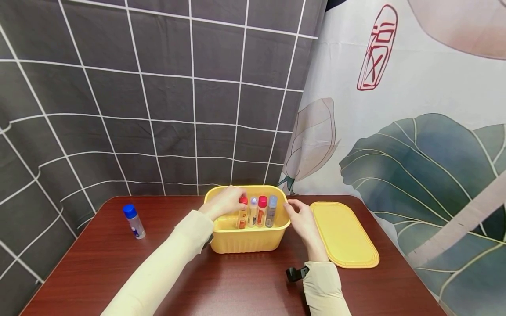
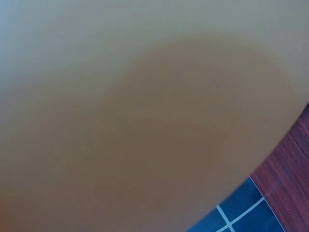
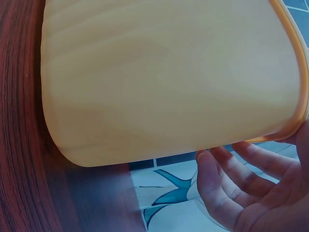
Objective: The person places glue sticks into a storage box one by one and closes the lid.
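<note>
A yellow plastic box [image 1: 248,241] stands on the table, with several small bottles upright inside. My left hand [image 1: 225,202] reaches over its left side and pinches the red cap of the leftmost bottle [image 1: 242,217]. Beside that one stand a bottle with a pale cap [image 1: 252,215], another with a red cap [image 1: 261,213] and one with a grey-blue cap [image 1: 270,213]. At the box's right end, my right hand [image 1: 303,219] holds the rim; in the right wrist view its curled fingers [image 3: 210,179] meet the end wall. The left wrist view is mostly filled by a blurred yellowish surface.
A blue-capped bottle [image 1: 135,221] stands apart on the left of the dark red table [image 1: 245,281]. The flat yellow lid [image 1: 345,235] lies right of the box. A grey gridded cloth [image 1: 166,101] and a flower-printed cloth [image 1: 395,105] hang behind the table.
</note>
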Tool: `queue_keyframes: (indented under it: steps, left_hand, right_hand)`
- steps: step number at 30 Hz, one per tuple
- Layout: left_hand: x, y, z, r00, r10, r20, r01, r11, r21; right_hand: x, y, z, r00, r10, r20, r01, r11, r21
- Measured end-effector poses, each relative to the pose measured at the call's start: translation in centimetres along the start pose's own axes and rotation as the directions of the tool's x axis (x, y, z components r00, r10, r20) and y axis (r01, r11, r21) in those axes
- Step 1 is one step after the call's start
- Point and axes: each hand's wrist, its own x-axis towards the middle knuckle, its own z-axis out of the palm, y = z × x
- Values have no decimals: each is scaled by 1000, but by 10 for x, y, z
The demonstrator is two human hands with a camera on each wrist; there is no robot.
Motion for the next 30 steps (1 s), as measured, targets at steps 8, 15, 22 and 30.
queue_keyframes:
  steps: [8,15,22,30]
  left_hand:
    - [-2,1,0,1000,0,6,-1,1000,2]
    - [-3,2,0,1000,-2,10,2,1000,5]
    - [-6,2,-2,1000,7,8,-7,1000,27]
    - [-15,3,-9,999,-41,26,41,999,11]
  right_hand:
    - [1,0,0,1000,2,-4,-2,1000,-9]
    - [0,-1,0,1000,21,6,-21,1000,-7]
    - [1,-1,0,1000,7,2,-7,1000,-11]
    - [0,-1,-1,1000,1,3,-1,1000,-8]
